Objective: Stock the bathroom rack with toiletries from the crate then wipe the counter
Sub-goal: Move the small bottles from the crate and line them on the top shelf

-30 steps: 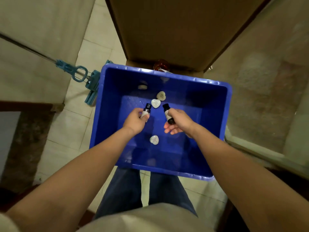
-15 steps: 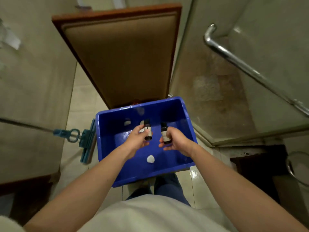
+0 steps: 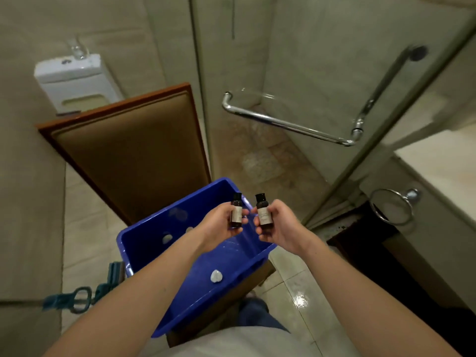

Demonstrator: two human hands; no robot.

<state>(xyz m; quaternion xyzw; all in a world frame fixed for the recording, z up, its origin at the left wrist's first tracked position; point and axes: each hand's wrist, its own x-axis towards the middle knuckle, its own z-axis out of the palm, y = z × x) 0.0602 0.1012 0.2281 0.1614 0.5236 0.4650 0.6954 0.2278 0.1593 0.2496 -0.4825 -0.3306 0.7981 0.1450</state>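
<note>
My left hand [image 3: 220, 222] grips a small dark bottle [image 3: 236, 210] with a pale label and black cap, held upright above the blue crate [image 3: 144, 233]. Beside it, my right hand [image 3: 279, 225] holds a second, matching dark bottle [image 3: 263, 211], also upright. The two bottles are close together but apart. On the crate's floor lie a few small pale heart-shaped soaps, one [image 3: 216, 276] near the front and another [image 3: 167, 238] toward the back. The rack is not in sight.
A brown padded chair back [image 3: 128, 150] stands behind the crate. The glass shower door with a chrome handle [image 3: 288, 122] is ahead on the right. A toilet cistern [image 3: 74, 81] is at the upper left. A teal mop head [image 3: 77, 297] lies left of the crate. A towel ring [image 3: 391, 207] and pale counter [image 3: 443, 161] are at the right.
Both hands have lifted out of the crate, each with its bottle, and now hold them higher. My head has tilted up, so the shower door and toilet have come into sight.
</note>
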